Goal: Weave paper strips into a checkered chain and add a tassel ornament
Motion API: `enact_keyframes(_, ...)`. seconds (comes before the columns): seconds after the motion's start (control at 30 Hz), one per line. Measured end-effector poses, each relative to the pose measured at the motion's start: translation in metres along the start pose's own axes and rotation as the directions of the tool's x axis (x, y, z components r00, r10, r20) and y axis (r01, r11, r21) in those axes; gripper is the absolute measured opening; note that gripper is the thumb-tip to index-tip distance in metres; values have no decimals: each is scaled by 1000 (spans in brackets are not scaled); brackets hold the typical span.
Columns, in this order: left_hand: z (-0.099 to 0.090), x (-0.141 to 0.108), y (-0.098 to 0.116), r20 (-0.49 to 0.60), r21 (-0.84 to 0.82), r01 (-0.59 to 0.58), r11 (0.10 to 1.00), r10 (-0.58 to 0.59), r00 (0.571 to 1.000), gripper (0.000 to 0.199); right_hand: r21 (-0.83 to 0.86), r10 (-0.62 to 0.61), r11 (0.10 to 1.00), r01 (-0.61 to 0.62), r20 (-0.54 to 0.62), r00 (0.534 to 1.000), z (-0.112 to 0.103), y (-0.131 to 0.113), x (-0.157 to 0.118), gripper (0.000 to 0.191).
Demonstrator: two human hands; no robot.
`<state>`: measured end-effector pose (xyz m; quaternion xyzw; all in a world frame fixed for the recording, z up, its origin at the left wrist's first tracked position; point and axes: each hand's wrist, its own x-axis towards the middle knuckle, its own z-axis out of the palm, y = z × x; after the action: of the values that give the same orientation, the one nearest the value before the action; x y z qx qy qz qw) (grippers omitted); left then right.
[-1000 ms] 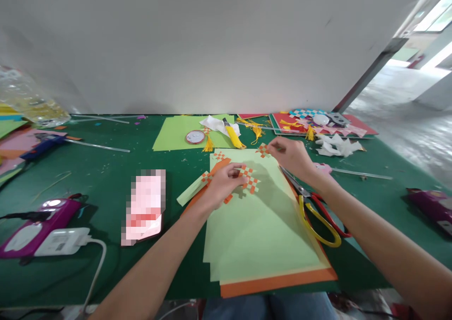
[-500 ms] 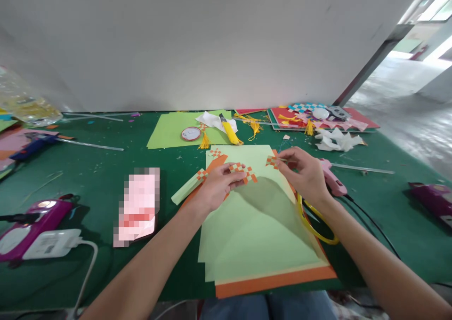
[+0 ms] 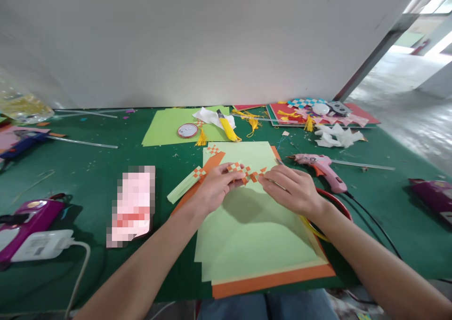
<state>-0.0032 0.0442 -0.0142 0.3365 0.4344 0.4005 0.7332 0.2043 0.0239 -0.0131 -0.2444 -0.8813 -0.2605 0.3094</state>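
My left hand (image 3: 217,183) pinches a woven orange-and-pale-green checkered paper piece (image 3: 236,168) above the sheets. Close beside it, my right hand (image 3: 294,186) has its fingertips closed on a smaller checkered paper piece (image 3: 257,174), whose edge meets or nearly meets the first one. A thin metallic sliver shows by the right fingers; its kind is unclear. Beneath both hands lies a stack of pale green sheets (image 3: 261,244) over orange paper (image 3: 275,282). Left of them rests a folded green strip (image 3: 183,186) with a checkered end.
A pink glue gun (image 3: 326,169) lies right of my right hand, and a yellow loop (image 3: 314,228) under that forearm. Behind are a yellow cutter (image 3: 229,127), a tape roll (image 3: 188,130) and crumpled white paper (image 3: 339,135). A phone (image 3: 132,207) and power strip (image 3: 38,223) lie left.
My right hand has moved left and slightly down, bringing its small checkered piece up to the one in my left hand. The glue gun is now uncovered.
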Motion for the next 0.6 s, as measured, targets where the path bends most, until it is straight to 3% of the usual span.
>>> enact_keyframes(0.33, -3, 1, -2, 32, 1, -18, 1000, 18, 999, 13, -15, -74, 997, 74, 35, 997, -2, -2, 6, 8)
enact_keyframes(0.6, -3, 3, -2, 5, -23, -23, 999, 23, 1000, 10, 18, -52, 999, 50, 95, 994, 0, -3, 3, 11)
